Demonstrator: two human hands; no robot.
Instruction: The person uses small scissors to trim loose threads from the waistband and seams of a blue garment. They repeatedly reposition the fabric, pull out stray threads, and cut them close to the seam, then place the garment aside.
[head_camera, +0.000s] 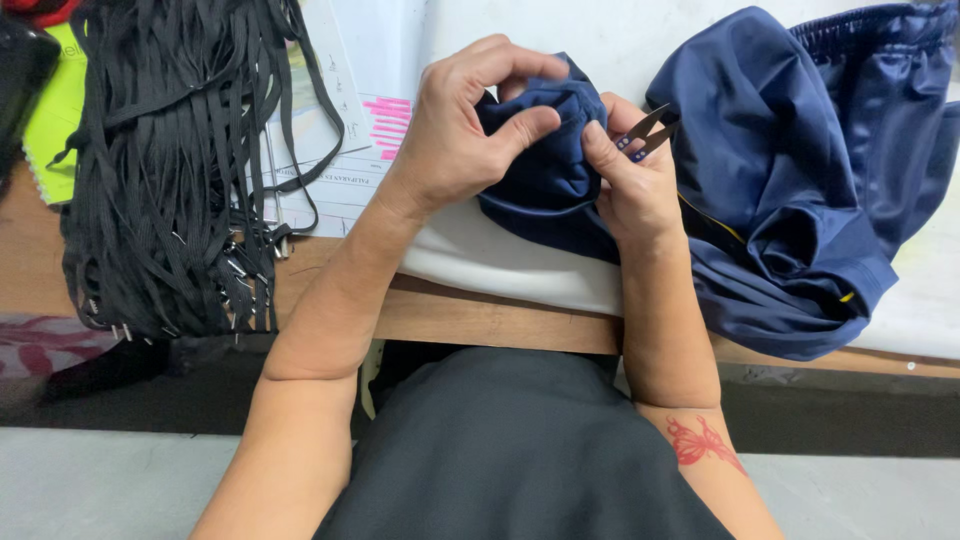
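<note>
Head view: left hand (455, 130) and right hand (630, 185) both pinch a bunched navy garment (545, 165) above the counter (500, 315) edge; the right also grips thread snips (645, 135). Black straps (165, 170) lie left.

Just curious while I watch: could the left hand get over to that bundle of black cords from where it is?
Probably yes. The left hand pinches the navy fabric, and the black cords lie on its own side, with only flat papers between. It would need to let go of the fabric first.
</note>
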